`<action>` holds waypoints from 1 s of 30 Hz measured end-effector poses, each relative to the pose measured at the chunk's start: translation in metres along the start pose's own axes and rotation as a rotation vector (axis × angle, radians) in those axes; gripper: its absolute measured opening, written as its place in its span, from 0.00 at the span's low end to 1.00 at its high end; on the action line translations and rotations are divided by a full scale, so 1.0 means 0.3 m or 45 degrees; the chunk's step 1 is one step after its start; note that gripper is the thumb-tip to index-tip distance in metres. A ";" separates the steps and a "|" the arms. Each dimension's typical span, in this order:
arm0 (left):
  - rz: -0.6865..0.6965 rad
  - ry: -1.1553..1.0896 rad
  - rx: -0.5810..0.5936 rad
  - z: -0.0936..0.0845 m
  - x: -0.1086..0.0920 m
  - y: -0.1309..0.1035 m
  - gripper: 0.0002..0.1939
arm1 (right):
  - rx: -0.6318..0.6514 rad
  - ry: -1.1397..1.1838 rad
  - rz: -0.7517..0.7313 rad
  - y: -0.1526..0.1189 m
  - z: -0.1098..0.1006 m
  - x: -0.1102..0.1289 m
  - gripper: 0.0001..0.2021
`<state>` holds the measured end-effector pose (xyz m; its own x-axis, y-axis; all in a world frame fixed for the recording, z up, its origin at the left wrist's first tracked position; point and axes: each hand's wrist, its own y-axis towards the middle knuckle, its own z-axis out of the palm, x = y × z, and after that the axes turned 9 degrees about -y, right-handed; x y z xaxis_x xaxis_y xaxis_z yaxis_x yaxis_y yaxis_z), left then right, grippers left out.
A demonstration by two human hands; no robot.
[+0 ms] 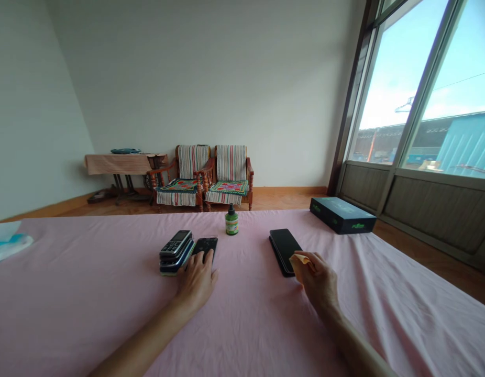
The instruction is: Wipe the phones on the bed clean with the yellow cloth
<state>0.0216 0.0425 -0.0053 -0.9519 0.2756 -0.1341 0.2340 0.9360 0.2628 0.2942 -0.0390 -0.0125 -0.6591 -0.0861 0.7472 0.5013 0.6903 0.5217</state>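
My left hand [198,280] lies over a black phone [206,244], its fingers apart and resting on the phone's face. The hand covers the phone's lower part. Just left of it is a stack of phones [176,250], topped by a keypad phone with its buttons facing up. On the right, my right hand [318,280] is closed around a small yellow-orange cloth [301,258]. That hand is at the lower right edge of a dark, flat phone [285,248], which seems to lie on another dark slab.
A green bottle with a black top [232,222] stands between the phones, farther back. A black box [342,214] sits at the far right of the pink cloth [242,324]. At the left edge lies a white and blue packet [10,245]. Two chairs [229,178] stand beyond.
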 end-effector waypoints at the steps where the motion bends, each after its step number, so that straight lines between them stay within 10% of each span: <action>1: -0.006 -0.004 0.004 -0.001 0.003 0.001 0.25 | 0.003 -0.006 0.010 0.000 -0.001 0.002 0.17; 9: -0.039 -0.094 0.004 -0.023 -0.003 -0.002 0.27 | 0.030 -0.058 0.016 -0.004 -0.001 -0.014 0.16; 19: 0.334 -0.351 0.180 -0.086 -0.132 -0.198 0.25 | 0.069 -0.199 0.055 -0.011 -0.006 -0.042 0.20; 24: 0.600 -0.707 0.266 -0.096 -0.065 -0.203 0.36 | 0.064 -0.279 0.014 -0.021 -0.011 -0.054 0.22; 30: 0.675 -0.839 0.270 -0.092 0.033 -0.184 0.25 | 0.093 -0.276 -0.163 -0.074 -0.002 -0.016 0.18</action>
<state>-0.0061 -0.0124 0.0053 -0.4137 0.6957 -0.5873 0.7080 0.6514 0.2730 0.2865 -0.0542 -0.0275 -0.8232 -0.0259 0.5671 0.3692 0.7344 0.5694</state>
